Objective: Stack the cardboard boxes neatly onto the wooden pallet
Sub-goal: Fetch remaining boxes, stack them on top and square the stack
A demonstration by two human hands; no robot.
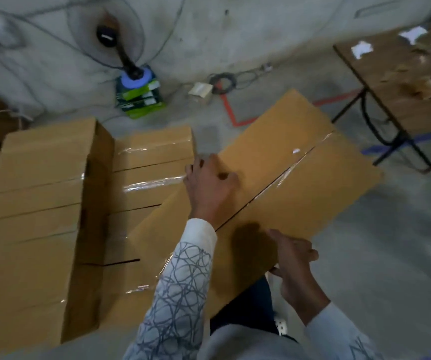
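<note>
Taped cardboard box (287, 172) tilted beside stacks (35, 203)

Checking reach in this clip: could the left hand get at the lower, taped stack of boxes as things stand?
Probably, once freed: the lower stack lies right beside the left hand, nothing between, but that hand's grip is on the edge of the carried box.

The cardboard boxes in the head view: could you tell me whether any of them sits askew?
Yes: the held box lies turned at an angle to the straight stacked rows, its corner overlapping them. The left hand and right hand grip its edges.
</note>
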